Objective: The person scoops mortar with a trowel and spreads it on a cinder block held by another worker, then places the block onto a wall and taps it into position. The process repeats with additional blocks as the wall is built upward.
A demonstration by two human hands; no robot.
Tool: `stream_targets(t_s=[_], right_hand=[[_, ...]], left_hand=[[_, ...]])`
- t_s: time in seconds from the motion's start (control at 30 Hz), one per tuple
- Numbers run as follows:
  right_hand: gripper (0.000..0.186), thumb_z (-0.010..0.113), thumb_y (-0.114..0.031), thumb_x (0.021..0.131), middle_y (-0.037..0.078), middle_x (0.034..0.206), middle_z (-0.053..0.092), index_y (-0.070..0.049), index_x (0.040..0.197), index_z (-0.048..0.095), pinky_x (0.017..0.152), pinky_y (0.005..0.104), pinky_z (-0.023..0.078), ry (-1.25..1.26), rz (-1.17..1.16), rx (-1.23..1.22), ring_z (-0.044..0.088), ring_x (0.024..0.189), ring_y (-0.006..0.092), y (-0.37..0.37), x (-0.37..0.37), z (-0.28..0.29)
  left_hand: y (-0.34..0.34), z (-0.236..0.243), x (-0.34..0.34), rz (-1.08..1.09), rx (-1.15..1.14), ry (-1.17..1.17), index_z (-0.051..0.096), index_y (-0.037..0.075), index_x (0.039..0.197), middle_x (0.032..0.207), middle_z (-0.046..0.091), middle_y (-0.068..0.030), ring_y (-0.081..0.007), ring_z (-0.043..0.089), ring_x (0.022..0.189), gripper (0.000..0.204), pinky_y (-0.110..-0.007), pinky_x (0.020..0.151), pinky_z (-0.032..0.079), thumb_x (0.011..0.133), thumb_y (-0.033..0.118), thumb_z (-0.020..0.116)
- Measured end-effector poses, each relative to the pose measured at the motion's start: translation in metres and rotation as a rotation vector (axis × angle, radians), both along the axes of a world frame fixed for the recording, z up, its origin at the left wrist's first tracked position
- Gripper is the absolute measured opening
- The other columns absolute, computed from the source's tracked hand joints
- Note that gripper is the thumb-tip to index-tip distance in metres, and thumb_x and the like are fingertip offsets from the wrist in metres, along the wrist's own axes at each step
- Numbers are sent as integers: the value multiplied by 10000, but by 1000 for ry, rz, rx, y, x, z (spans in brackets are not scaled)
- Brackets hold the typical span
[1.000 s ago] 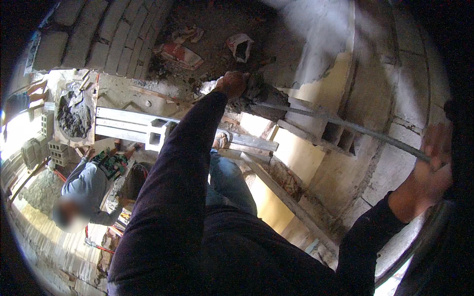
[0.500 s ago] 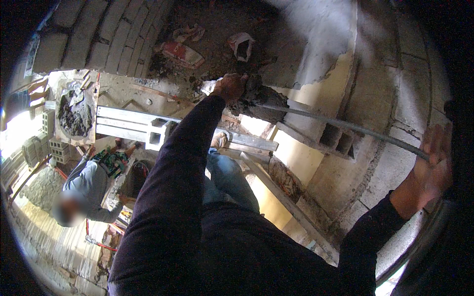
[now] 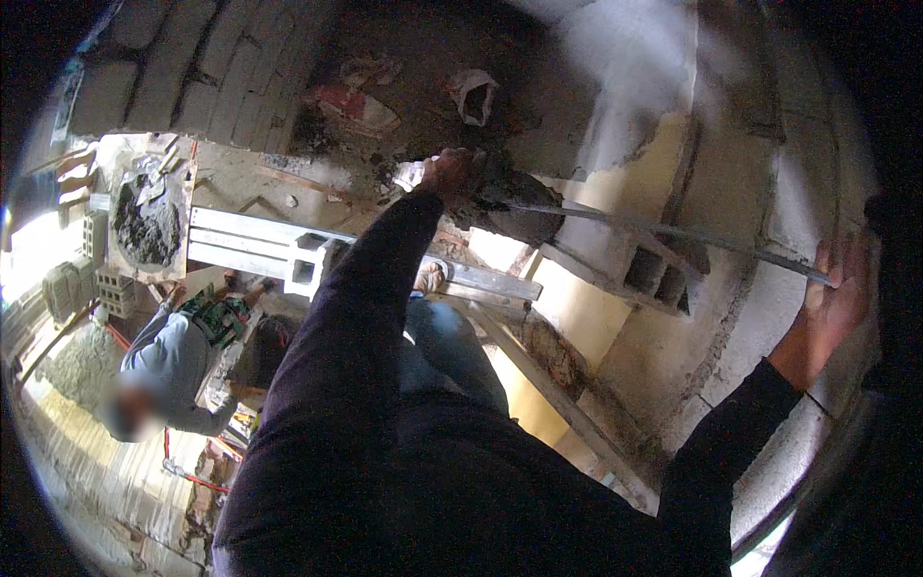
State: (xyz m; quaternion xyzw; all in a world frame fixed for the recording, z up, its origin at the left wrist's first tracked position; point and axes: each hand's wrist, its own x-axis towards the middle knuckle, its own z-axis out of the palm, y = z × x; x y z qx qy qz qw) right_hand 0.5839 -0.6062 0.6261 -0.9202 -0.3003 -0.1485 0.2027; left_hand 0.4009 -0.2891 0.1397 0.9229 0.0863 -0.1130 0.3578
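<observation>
My left arm stretches forward, and my left hand [image 3: 450,174] is closed beside a dark heap of wet mortar [image 3: 524,204]. What its fingers grip is too dark to make out. A long grey rod [image 3: 673,231] runs from that mortar across to the right. At its right end my right hand [image 3: 835,306] holds it, fingers pointing up and thumb against the rod. Below the rod lies a hollow concrete block [image 3: 642,269] with its holes showing. One of my feet [image 3: 431,277] rests by a metal-faced plank [image 3: 481,279].
At lower left a co-worker [image 3: 173,356] bends over among tools. A board [image 3: 183,183] carries more mortar. Hollow blocks [image 3: 115,293] and a sand pile [image 3: 82,365] stand at far left. A block wall [image 3: 192,67] rises behind; torn bags [image 3: 356,108] lie below. A timber [image 3: 567,404] slants nearby.
My right hand has shifted slightly up and away, lifting the rod's right end with it. My left hand stays in almost the same place. The co-worker has hardly moved.
</observation>
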Motion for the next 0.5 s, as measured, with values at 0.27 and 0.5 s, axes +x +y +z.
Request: stream_targets(t_s=[0.27, 0.5], right_hand=[[399, 382, -209, 987, 200, 1262, 522, 3, 1318, 452, 957, 413, 405, 334, -118, 836, 512, 1087, 310, 44, -57, -1], [479, 306, -289, 993, 220, 1370, 463, 16, 1337, 441, 1080, 489, 308, 539, 93, 1015, 438, 1270, 344, 83, -110, 0]], left_hand=[[-11, -77, 11, -53, -62, -48, 581, 135, 1218, 1172, 611, -179, -386, 550, 1156, 409, -622, 885, 446, 901, 379, 495], [-11, -88, 18, -264, 130, -171, 568, 106, 1240, 1181, 607, -235, -428, 569, 1120, 467, -547, 945, 444, 939, 439, 441]])
